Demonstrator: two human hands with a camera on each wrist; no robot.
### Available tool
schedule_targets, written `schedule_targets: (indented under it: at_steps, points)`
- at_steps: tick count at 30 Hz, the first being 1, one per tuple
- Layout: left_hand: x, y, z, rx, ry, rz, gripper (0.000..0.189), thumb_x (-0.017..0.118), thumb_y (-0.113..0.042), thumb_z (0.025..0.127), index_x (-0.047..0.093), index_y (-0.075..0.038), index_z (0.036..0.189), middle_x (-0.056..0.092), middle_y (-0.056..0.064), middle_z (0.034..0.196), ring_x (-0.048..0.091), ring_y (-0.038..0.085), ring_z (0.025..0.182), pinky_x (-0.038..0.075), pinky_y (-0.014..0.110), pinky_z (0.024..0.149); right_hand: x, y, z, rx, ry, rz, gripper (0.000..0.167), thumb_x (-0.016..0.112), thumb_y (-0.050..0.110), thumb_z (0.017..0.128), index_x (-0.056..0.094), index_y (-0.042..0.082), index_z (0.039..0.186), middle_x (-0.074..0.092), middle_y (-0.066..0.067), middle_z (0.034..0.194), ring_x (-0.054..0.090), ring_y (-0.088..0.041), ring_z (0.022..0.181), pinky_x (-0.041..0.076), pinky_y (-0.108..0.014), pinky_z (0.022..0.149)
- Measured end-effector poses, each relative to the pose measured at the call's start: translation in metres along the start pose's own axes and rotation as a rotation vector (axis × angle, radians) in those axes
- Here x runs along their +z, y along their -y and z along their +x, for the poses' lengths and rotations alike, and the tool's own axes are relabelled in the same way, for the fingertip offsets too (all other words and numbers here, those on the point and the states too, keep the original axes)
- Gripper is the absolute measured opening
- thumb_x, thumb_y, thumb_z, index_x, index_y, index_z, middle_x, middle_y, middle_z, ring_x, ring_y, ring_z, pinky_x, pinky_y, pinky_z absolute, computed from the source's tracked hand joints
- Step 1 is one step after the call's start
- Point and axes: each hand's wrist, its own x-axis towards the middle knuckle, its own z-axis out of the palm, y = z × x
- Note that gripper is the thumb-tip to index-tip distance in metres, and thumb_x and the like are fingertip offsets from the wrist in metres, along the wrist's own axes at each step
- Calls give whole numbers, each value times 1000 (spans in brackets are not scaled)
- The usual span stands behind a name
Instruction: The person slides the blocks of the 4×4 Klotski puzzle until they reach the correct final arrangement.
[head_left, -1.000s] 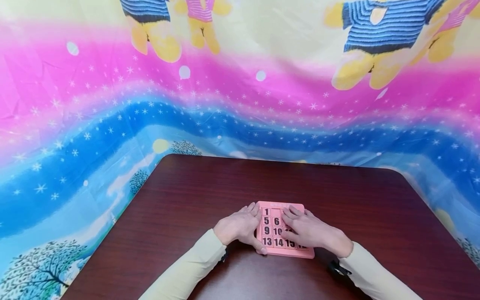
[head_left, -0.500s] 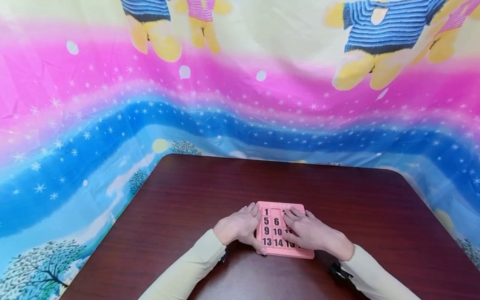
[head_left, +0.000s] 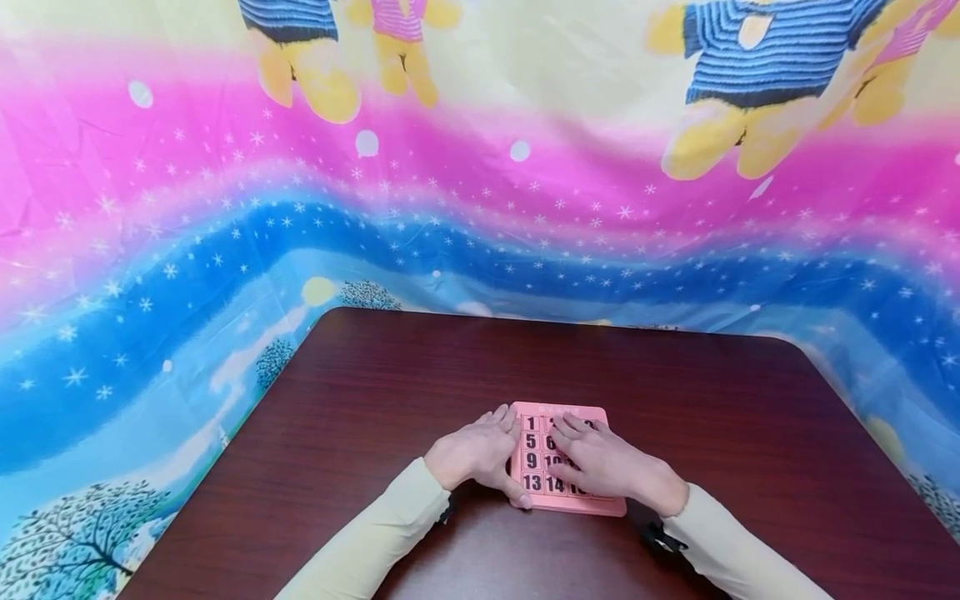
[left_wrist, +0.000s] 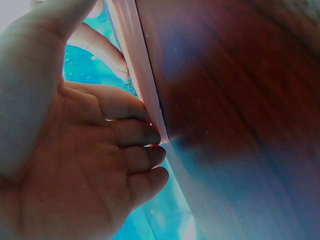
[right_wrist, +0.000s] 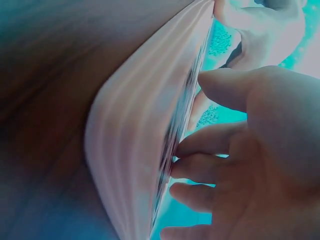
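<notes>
A pink sliding number puzzle (head_left: pixel 577 505) lies flat on the table in the head view, with framed black numbers such as 1, 5, 9 and 13 in its left column. My left hand (head_left: pixel 480 454) holds its left side, fingers along the edge and thumb at the near corner. In the left wrist view the left fingertips (left_wrist: pixel 155 135) meet the board's side. Over the right half lies my right hand (head_left: pixel 607 462), its fingers spread and their tips on the tiles of the upper rows. It hides much of the two right columns.
A dark reddish-brown table (head_left: pixel 420 367) with rounded corners bears the puzzle. Behind and around it hangs a colourful printed cloth (head_left: pixel 480 192). Black straps (head_left: pixel 663 540) show at the wrists beneath the pale sleeves (head_left: pixel 735 542).
My right hand has shifted left across the puzzle. The gap right of the 1 is now filled by a tile slid left from the top row. My left hand stays put.
</notes>
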Motion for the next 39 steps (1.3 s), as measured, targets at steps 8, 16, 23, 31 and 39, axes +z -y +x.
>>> schedule_targets:
  at_steps: [8,16,23,31,39]
  points:
    - [-1,0,-1,-4,4,-4,123,72,-75,67,24,-3,155,16,15,165,16,26,153,20,36,126,-1,5,7,-14,-5,-1,64,54,45,98,46,4,145,41,-19,153,33,-35,146,32,-63,114]
    - [1,0,1,3,-12,-7,126,72,-76,66,22,-2,155,17,16,164,16,26,153,20,36,126,-8,-11,-9,1,-12,33,64,56,42,98,44,1,146,38,-20,155,28,-39,147,28,-68,113]
    - [-1,-1,0,0,-8,2,125,73,-74,67,23,-3,155,16,15,164,16,26,153,19,35,126,-10,-26,-27,23,-50,-3,62,58,41,96,49,-1,142,43,-22,151,32,-43,144,31,-71,109]
    - [0,0,0,2,-8,2,124,73,-74,67,23,-3,155,16,15,165,15,26,153,19,36,126,-7,-34,-39,73,-14,27,68,59,46,95,48,0,143,41,-22,153,30,-42,146,30,-72,108]
    - [0,-1,0,6,-11,9,124,73,-74,67,23,-2,155,16,16,164,16,27,153,20,36,126,-1,-35,-40,82,-9,12,68,59,46,95,47,1,144,39,-22,154,31,-41,145,31,-72,108]
